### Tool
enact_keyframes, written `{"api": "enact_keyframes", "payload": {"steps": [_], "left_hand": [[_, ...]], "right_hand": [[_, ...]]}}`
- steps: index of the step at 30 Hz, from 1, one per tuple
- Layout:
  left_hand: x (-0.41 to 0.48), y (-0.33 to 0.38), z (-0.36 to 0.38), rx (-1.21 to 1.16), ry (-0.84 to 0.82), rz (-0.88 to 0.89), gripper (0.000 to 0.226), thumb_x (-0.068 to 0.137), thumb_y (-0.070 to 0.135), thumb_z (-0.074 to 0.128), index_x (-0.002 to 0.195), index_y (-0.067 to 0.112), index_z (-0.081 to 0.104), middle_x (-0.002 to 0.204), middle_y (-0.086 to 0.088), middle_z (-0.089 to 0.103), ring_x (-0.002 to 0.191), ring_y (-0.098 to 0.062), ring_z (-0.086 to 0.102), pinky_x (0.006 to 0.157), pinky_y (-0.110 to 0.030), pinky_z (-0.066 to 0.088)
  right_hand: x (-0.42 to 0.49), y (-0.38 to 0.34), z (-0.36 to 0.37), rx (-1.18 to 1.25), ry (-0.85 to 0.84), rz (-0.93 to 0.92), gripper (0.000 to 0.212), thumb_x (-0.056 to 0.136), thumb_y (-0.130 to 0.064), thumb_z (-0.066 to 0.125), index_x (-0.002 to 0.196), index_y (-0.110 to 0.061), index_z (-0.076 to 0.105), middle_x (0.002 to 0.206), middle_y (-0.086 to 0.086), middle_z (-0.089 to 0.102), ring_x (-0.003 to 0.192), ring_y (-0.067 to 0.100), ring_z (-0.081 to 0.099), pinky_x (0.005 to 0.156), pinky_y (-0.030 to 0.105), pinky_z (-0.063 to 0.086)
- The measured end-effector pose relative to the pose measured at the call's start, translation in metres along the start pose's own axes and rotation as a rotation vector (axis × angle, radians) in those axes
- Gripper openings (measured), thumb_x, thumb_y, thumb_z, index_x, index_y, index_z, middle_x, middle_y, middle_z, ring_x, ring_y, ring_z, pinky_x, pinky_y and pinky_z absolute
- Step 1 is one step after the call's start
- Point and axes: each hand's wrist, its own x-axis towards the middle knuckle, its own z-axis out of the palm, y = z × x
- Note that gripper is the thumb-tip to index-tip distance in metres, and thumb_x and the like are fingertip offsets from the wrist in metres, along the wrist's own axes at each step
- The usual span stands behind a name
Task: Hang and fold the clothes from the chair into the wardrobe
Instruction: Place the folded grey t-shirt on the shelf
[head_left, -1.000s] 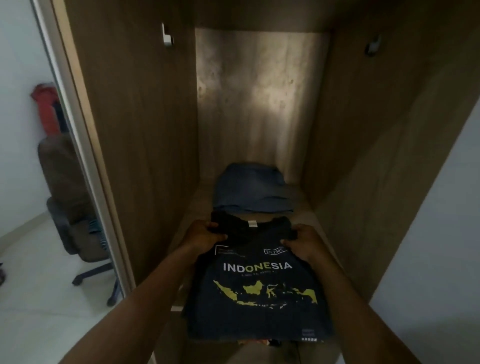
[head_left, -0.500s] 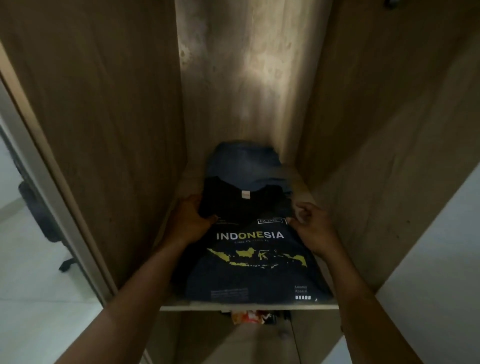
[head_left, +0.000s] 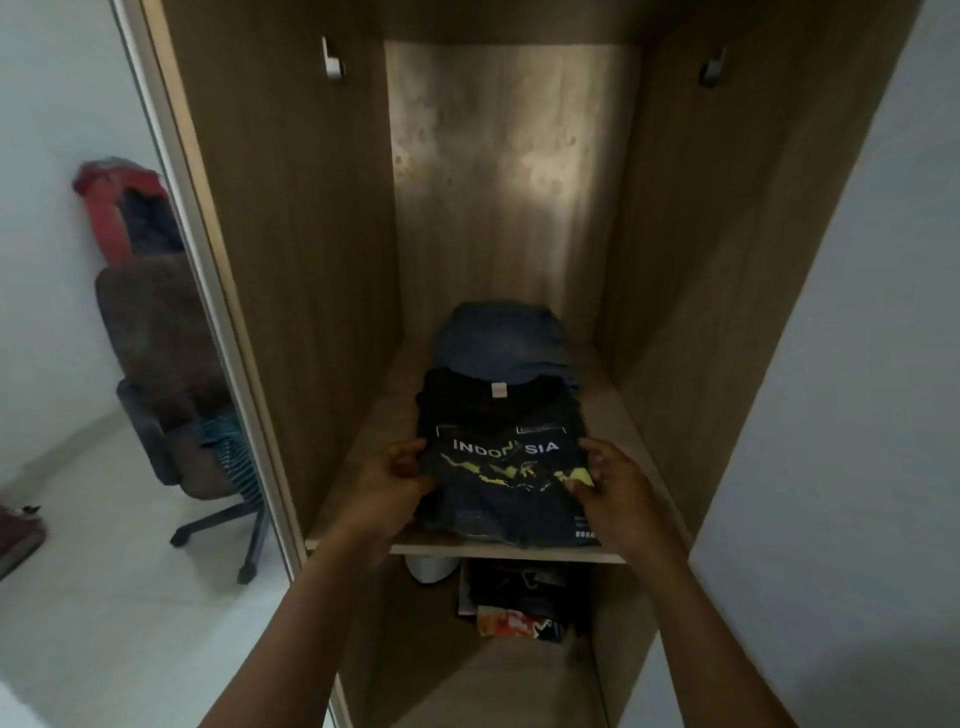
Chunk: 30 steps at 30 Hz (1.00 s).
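Observation:
A folded black T-shirt (head_left: 498, 415) with "INDONESIA" and a yellow map print lies on the wardrobe shelf (head_left: 371, 421), its collar end overlapping a folded blue garment (head_left: 498, 340) behind it. My left hand (head_left: 392, 480) pinches the shirt's left edge, thumb on top. At the right edge my right hand (head_left: 610, 486) holds the shirt with curled fingers. The print is creased in the middle between my hands. The office chair (head_left: 171, 364) stands outside to the left with a red garment (head_left: 101, 200) on its back and a striped cloth (head_left: 223, 441) on its seat.
The wardrobe's wooden side walls close in the shelf left and right, each with a hook high up (head_left: 332, 62) (head_left: 711, 67). Below the shelf lie a white object (head_left: 431, 569), dark items and an orange packet (head_left: 511, 621). A mirrored door edge (head_left: 208, 291) stands left.
The shirt went from the shelf's front edge deeper in, onto the blue garment. My hands slid from its collar end back to the middle of its sides, and the print creased.

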Motion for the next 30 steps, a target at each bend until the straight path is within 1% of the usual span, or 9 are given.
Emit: {"api": "enact_keyframes", "payload": {"steps": [4,7,10,12,14,17,21,26,30], "left_hand": [[-0.012,-0.009,-0.002,0.281,0.026,0.127,0.042,0.092,-0.006,0.058,0.13,0.009,0.055,0.112,-0.009,0.065,0.099,-0.02,0.059,0.057,-0.007,0.044],[-0.013,-0.007,-0.001,0.56,0.109,0.224,0.055,0.091,0.003,0.06,0.143,0.013,0.045,0.132,-0.015,0.053,0.105,-0.024,0.058,0.078,-0.016,0.045],[-0.014,-0.003,0.006,0.665,0.251,0.427,0.055,0.093,0.014,0.061,0.145,0.019,0.044,0.141,-0.01,0.041,0.117,-0.026,0.054,0.084,-0.024,0.04],[-0.01,-0.002,0.018,0.619,0.201,0.556,0.05,0.097,0.02,0.058,0.145,0.016,0.045,0.138,-0.008,0.045,0.116,-0.023,0.055,0.088,-0.024,0.043],[0.004,-0.016,0.032,0.719,0.064,0.548,0.052,0.102,0.041,0.044,0.146,0.013,0.044,0.142,-0.01,0.047,0.121,-0.025,0.053,0.099,-0.032,0.044],[0.02,-0.042,0.038,0.997,-0.041,0.503,0.1,0.084,0.079,-0.008,0.152,0.02,0.036,0.157,-0.007,0.036,0.143,-0.025,0.031,0.116,-0.038,0.028],[0.026,-0.044,0.031,1.019,-0.025,0.51,0.113,0.07,0.087,-0.016,0.156,0.026,0.025,0.163,-0.004,0.024,0.15,-0.024,0.019,0.12,-0.041,0.021],[0.019,-0.04,0.029,1.013,0.029,0.544,0.086,0.087,0.073,0.006,0.151,0.025,0.036,0.158,-0.006,0.033,0.146,-0.024,0.028,0.117,-0.042,0.029],[0.002,-0.054,0.029,0.962,0.103,0.606,0.071,0.094,0.066,0.02,0.143,0.023,0.048,0.142,0.001,0.047,0.129,-0.018,0.046,0.103,-0.036,0.045]], "right_hand": [[-0.006,0.01,-0.003,-0.134,-0.008,0.044,0.047,0.094,-0.015,0.066,0.139,-0.015,0.05,0.13,0.006,0.063,0.109,0.021,0.063,0.094,0.035,0.053],[-0.013,0.004,-0.006,-0.3,0.0,0.028,0.044,0.094,-0.028,0.062,0.136,-0.023,0.05,0.124,0.004,0.066,0.103,0.023,0.065,0.088,0.04,0.055],[-0.017,-0.003,-0.004,-0.616,0.135,-0.133,0.049,0.096,-0.035,0.055,0.143,-0.026,0.045,0.134,0.002,0.053,0.12,0.025,0.053,0.096,0.037,0.047],[-0.016,-0.012,0.007,-0.534,0.123,-0.264,0.048,0.098,-0.036,0.054,0.144,-0.023,0.045,0.14,0.003,0.046,0.13,0.024,0.046,0.103,0.038,0.043],[-0.011,-0.012,0.023,-0.485,-0.026,-0.234,0.052,0.101,-0.043,0.047,0.147,-0.021,0.041,0.148,0.003,0.04,0.134,0.024,0.043,0.108,0.04,0.041],[-0.005,0.009,0.036,-0.663,-0.184,-0.129,0.065,0.101,-0.057,0.029,0.155,-0.022,0.025,0.163,0.002,0.021,0.149,0.023,0.021,0.121,0.041,0.022],[0.005,0.018,0.032,-0.769,-0.216,-0.125,0.074,0.098,-0.067,0.018,0.157,-0.024,0.016,0.167,-0.002,0.009,0.153,0.018,0.005,0.124,0.043,0.009],[-0.003,0.014,0.034,-0.756,-0.078,-0.213,0.064,0.101,-0.06,0.022,0.153,-0.023,0.032,0.162,0.0,0.028,0.15,0.019,0.02,0.123,0.046,0.012],[-0.034,0.027,0.042,-0.697,0.223,-0.4,0.053,0.099,-0.049,0.03,0.123,-0.018,0.066,0.125,0.002,0.065,0.115,0.021,0.059,0.099,0.039,0.046]]}}
